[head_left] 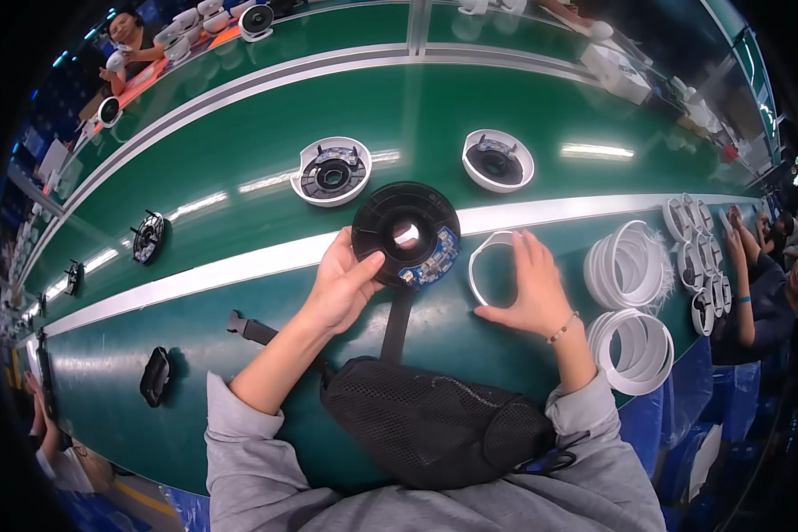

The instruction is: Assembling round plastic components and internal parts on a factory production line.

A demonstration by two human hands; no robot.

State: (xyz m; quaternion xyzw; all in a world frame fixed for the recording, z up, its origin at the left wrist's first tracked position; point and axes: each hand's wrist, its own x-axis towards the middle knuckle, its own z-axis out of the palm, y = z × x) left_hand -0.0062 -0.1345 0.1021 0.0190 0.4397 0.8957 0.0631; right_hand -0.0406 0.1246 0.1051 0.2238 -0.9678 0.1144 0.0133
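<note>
My left hand [339,285] is closed on the edge of a black round plate [433,215], thumb on its face. The plate is held up and has a round hole in the middle. A curved blue circuit board [434,262] sits along its lower right part. Just to the right, my right hand [538,288] grips a thin white ring [476,277] between thumb and fingers. Ring and plate are apart. Past them stand two white round housings [300,189] [498,184] with black inner parts and circuit boards.
Stacked white rings [598,270] stand at right, beside several smaller white parts [700,266]. A black mesh pouch [434,421] with a strap lies before me. Black parts [149,238] [156,377] rest at left. Co-workers [767,301] sit at right, far left and across the green line.
</note>
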